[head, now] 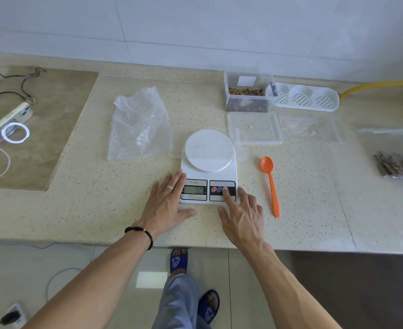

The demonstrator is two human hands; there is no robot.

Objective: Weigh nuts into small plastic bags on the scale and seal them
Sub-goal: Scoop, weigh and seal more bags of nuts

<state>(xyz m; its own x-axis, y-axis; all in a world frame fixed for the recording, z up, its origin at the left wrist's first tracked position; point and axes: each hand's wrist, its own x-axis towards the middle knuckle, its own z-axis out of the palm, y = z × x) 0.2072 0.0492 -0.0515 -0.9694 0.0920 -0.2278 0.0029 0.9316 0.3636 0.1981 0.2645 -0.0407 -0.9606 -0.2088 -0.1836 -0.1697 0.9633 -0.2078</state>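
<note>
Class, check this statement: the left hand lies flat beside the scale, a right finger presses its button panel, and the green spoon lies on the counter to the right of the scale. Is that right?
Not quite: the spoon is orange, not green, as the head view shows. The rest holds: the left hand lies flat beside the scale, a finger of the right hand presses its button panel, and the spoon lies on the counter to the scale's right.

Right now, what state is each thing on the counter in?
Scale: switched on, platform bare.
Nut box: open, partly filled with nuts.
Lid: off, lying flat in front of the box.
Spoon: lying free, empty.
Filled bag: holds nuts, lying at the right edge.
Left hand: flat, fingers against the scale's side.
Right hand: finger pressing a scale button.
</note>
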